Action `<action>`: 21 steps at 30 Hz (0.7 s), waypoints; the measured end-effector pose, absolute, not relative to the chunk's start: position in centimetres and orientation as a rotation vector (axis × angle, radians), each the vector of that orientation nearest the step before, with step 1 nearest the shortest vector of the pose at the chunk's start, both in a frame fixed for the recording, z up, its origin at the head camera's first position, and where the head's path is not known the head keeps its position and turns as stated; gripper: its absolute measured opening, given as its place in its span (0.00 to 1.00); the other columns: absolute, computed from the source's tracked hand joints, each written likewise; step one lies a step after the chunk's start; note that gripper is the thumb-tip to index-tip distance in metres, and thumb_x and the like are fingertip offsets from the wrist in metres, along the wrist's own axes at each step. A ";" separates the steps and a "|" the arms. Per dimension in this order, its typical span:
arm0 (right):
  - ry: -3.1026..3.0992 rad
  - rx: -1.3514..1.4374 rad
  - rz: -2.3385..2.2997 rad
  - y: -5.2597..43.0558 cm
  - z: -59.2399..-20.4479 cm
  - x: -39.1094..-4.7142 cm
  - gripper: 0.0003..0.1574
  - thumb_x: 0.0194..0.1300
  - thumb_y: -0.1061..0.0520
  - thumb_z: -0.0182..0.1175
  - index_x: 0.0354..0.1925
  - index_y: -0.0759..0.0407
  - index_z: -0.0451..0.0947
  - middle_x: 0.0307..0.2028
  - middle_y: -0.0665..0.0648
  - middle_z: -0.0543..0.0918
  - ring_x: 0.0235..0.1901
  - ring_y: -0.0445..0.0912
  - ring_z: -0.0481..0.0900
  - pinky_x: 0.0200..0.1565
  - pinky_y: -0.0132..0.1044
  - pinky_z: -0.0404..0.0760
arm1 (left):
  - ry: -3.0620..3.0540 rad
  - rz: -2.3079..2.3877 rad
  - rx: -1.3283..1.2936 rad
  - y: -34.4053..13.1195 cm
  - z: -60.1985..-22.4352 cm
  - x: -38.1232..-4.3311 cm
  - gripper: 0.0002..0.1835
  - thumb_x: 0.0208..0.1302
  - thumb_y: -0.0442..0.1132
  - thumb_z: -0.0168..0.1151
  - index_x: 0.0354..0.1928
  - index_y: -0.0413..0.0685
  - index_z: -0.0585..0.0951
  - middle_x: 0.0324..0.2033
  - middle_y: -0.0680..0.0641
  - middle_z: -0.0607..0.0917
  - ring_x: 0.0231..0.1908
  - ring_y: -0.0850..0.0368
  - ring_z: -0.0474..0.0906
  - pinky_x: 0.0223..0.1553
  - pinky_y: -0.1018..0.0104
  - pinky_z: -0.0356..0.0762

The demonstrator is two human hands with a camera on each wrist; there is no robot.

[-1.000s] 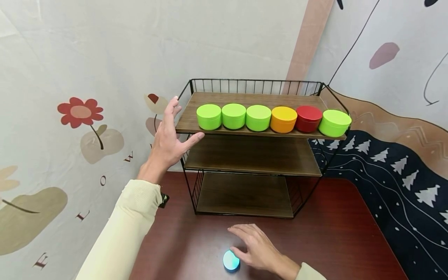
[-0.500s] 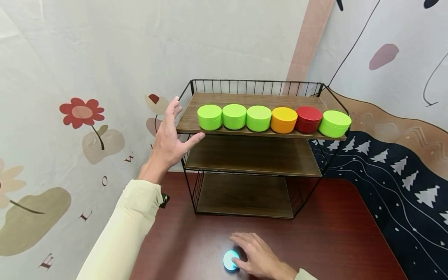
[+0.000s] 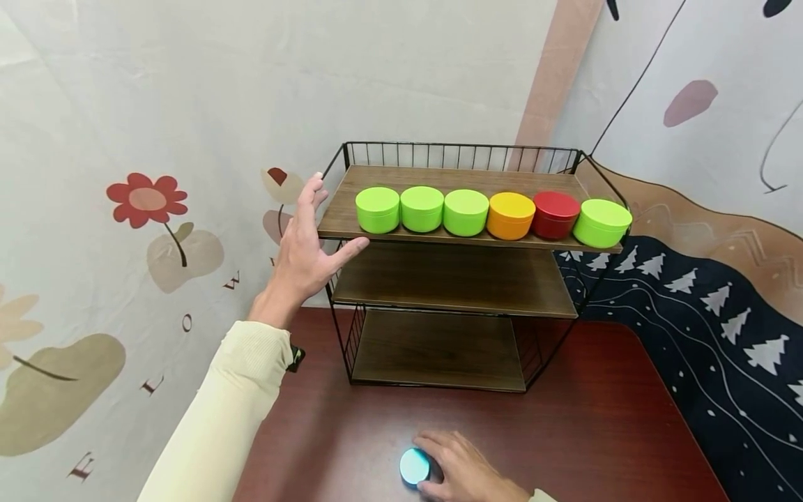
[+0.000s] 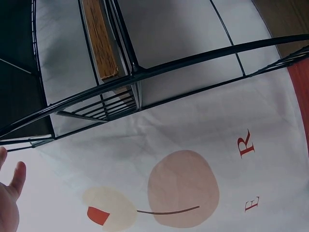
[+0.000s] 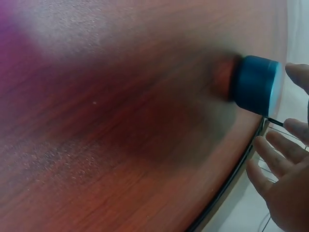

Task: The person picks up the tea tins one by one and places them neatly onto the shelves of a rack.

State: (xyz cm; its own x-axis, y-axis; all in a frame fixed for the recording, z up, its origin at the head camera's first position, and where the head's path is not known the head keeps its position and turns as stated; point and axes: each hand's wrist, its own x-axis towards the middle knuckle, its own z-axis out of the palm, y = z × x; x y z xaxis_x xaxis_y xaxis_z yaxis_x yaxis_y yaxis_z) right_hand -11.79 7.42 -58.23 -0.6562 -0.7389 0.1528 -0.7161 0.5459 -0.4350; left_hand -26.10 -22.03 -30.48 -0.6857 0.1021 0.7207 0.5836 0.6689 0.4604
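Note:
In the head view a small round blue container (image 3: 415, 467) with a bright lid stands on the table. My right hand (image 3: 467, 468) is just right of it, thumb and fingers spread to either side. The right wrist view shows a gap between the blue container (image 5: 256, 86) and the fingers (image 5: 275, 157). My left hand (image 3: 297, 251) is raised at the left end of a three-tier shelf rack (image 3: 452, 275), fingers extended and thumb apart; whether it touches the frame I cannot tell. Only part of that hand (image 4: 8, 203) shows in the left wrist view.
Along the top shelf's front edge stand several green jars (image 3: 422, 209), a yellow-orange jar (image 3: 511, 216) and a red jar (image 3: 555, 215). The rack has a black wire frame on a dark red table (image 3: 596, 411). A printed cloth (image 3: 188, 104) hangs behind.
My right hand has lowered toward the blue container, its thumb and fingers coming down beside it. The left hand holds its place, and the container has not moved.

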 end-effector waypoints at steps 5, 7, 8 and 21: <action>2.666 -1.199 -0.711 7.3 -58.7 -11.8 0.35 0.62 0.42 0.66 0.63 0.54 0.76 0.59 0.53 0.79 0.57 0.46 0.77 0.53 0.50 0.77 | -2.200 -0.917 -0.534 -22.0 -30.5 -26.1 0.56 0.54 0.54 0.75 0.78 0.54 0.50 0.75 0.52 0.59 0.71 0.56 0.62 0.67 0.44 0.61; 2.665 -1.204 -0.699 7.3 -58.8 -11.8 0.35 0.62 0.42 0.66 0.63 0.54 0.76 0.59 0.53 0.79 0.57 0.46 0.77 0.53 0.50 0.77 | -2.197 -0.915 -0.533 -22.0 -30.5 -26.1 0.56 0.54 0.53 0.75 0.77 0.54 0.50 0.75 0.50 0.59 0.71 0.56 0.62 0.67 0.44 0.61; 2.668 -1.219 -0.698 7.3 -58.9 -11.8 0.35 0.62 0.42 0.66 0.63 0.54 0.76 0.58 0.53 0.80 0.57 0.47 0.77 0.53 0.50 0.77 | -2.195 -0.914 -0.534 -22.0 -30.5 -26.1 0.56 0.54 0.53 0.75 0.77 0.54 0.51 0.75 0.49 0.59 0.71 0.56 0.62 0.67 0.44 0.61; 2.699 -1.360 -0.787 6.9 -59.9 -11.4 0.30 0.60 0.48 0.70 0.59 0.56 0.78 0.53 0.50 0.83 0.53 0.43 0.80 0.50 0.47 0.80 | -2.206 -0.913 -0.525 -22.1 -30.5 -26.0 0.56 0.54 0.54 0.75 0.78 0.55 0.50 0.75 0.54 0.58 0.71 0.56 0.62 0.67 0.44 0.61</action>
